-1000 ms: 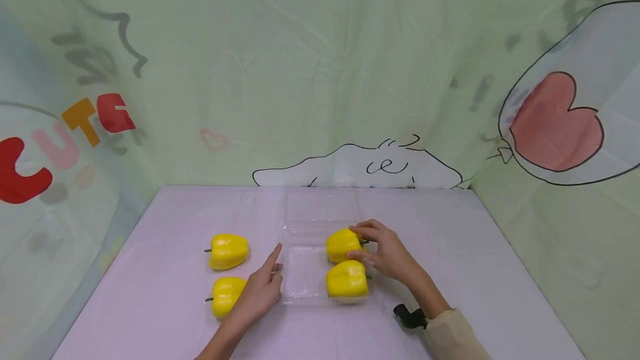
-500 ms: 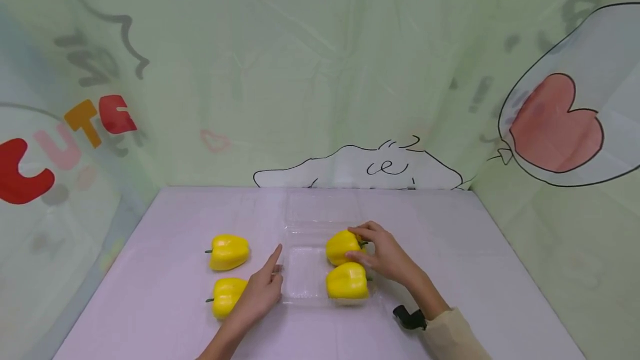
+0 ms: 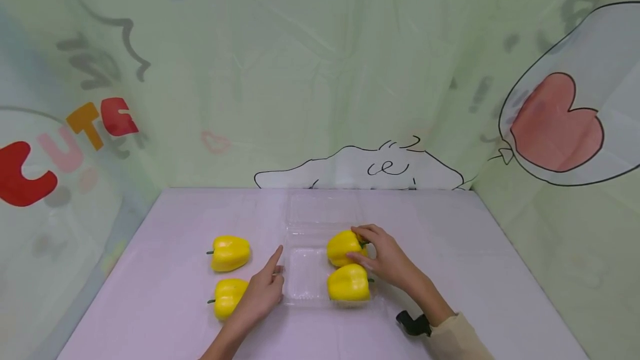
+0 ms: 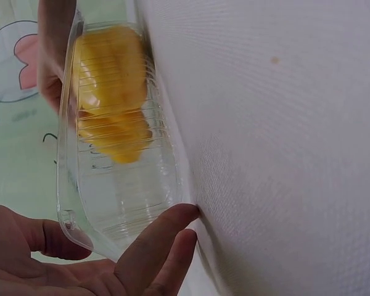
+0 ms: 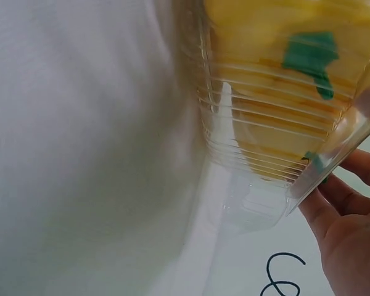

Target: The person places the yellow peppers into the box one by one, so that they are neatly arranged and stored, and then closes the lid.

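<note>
Two yellow peppers in the clear container, two more on the worktop

The clear container sits near the middle of the worktop, its clear lid folded back towards the rear edge. In the container's right half, the rear packed pepper and the front packed pepper lie one behind the other, touching, stems towards the right edge.

The right hand reaches in over the container's right side, its grip closed about the stem end of the rear packed pepper, thumb low beside the front one. The left hand lies along the container's left side, its grip apart: fingers extended by the outer wall, thumb at the rim.

Towards the worktop's left edge lie the rear loose pepper and the front loose pepper, stems pointing left. The left hand and forearm stand between the front loose pepper and the container, hiding part of that pepper. A black object shows beside the right wrist, just ahead of a beige sleeve. Behind the rear edge rises a pale green backdrop, printed with coloured letters at left and a heart balloon at right.
</note>
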Available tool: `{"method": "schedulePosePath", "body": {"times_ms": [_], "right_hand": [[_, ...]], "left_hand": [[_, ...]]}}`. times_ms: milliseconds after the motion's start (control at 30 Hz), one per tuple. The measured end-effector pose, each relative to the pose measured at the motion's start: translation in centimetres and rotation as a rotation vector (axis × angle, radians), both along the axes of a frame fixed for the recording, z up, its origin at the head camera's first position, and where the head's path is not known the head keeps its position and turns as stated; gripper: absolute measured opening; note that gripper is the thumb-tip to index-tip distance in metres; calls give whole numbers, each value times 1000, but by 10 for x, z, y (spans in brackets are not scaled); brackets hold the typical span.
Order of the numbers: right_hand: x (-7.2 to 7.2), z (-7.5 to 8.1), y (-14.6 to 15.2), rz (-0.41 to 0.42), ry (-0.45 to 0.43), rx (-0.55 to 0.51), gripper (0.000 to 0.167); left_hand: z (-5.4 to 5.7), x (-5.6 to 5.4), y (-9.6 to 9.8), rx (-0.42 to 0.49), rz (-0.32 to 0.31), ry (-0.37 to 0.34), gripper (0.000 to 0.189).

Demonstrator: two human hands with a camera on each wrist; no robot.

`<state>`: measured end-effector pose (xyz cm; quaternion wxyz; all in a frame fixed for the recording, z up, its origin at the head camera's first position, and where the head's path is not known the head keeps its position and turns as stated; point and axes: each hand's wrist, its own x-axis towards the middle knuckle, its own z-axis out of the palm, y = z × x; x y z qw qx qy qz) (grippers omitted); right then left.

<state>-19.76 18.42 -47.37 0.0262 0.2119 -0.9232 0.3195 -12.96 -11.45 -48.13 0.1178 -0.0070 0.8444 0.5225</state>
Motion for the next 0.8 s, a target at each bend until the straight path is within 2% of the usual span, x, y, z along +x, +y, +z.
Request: {"method": "schedulePosePath", "body": {"times_ms": [267,500,600,800], "right_hand": [[6,4,0,-7,24,-28,59],[13,8,8,-62,65,-91,48],[17,9,14,-85,-7,-111,50],[23,9,27,-81,-289,-164,70]], "left_hand": [[2,0,1,-8,3,1,67],[0,0,0,-20,2,3,67],[-2,-1,0,-24,2,-12,67],[-4,-3,0,-24,1,-16,67]]}}
